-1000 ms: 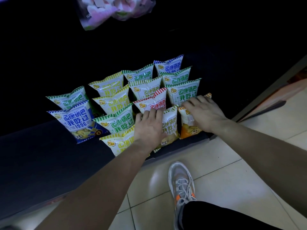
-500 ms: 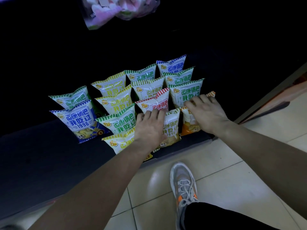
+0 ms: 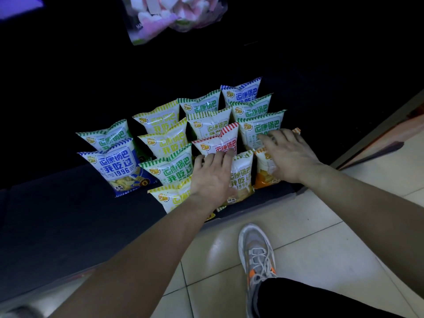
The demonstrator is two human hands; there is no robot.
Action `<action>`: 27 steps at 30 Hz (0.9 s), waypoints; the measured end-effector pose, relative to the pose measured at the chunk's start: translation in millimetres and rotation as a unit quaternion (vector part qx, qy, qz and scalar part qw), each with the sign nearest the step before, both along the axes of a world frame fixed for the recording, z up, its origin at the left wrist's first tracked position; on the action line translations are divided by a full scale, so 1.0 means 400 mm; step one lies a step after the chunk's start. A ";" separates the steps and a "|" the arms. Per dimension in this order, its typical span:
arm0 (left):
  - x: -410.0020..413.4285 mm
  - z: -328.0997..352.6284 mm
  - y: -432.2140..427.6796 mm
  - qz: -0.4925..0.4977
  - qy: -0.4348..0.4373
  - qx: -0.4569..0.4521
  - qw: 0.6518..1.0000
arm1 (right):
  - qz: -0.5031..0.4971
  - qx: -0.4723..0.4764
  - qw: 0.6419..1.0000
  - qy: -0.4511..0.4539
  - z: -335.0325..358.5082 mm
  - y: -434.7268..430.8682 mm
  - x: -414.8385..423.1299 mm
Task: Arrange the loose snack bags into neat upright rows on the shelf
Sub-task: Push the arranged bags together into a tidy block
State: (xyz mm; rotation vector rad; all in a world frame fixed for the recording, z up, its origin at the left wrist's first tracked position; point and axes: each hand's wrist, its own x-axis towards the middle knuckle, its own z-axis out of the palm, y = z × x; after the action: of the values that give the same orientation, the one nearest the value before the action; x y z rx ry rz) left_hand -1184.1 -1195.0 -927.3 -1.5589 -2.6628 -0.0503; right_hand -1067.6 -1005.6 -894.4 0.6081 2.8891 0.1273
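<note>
Several striped snack bags stand in rows on a dark low shelf (image 3: 68,214). My left hand (image 3: 212,177) lies flat on the front bags, palm over a yellow-striped bag (image 3: 172,198) and fingertips on a red-striped bag (image 3: 226,143). Beside it stands an olive-striped bag (image 3: 241,177). My right hand (image 3: 289,157) is spread over the top of an orange bag (image 3: 263,180) at the right end of the front row. Its fingers reach onto the green-striped bag (image 3: 259,127) behind. A blue-striped bag (image 3: 117,166) stands at the left end.
A clear bag of pink and white sweets (image 3: 169,14) hangs above, at the top of the view. The shelf's front edge runs along a pale tiled floor (image 3: 321,249). My grey and orange shoe (image 3: 257,253) stands just in front of it. A dark upright closes the shelf on the right.
</note>
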 end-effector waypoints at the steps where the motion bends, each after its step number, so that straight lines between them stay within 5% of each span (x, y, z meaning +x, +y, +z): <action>1: 0.000 0.005 -0.005 0.003 -0.002 0.000 1.000 | -0.001 -0.006 1.000 0.005 0.007 -0.005 -0.002; 9: -0.063 0.067 -0.147 0.054 -0.044 0.016 0.997 | 0.060 -0.072 0.993 0.068 0.055 -0.111 -0.042; 16: -0.063 0.050 -0.293 0.107 -0.032 -0.042 0.993 | 0.120 -0.058 0.991 0.028 0.022 -0.227 -0.109; 27: -0.088 0.002 -0.290 0.092 0.050 -0.024 0.994 | 0.110 -0.027 0.993 0.011 -0.026 -0.253 -0.133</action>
State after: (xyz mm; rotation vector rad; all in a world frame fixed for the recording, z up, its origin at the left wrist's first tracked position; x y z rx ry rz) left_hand -1219.4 -1311.2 -926.6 -1.2836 -2.7329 0.0983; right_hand -1120.6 -1107.0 -905.0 0.2804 2.9613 0.0721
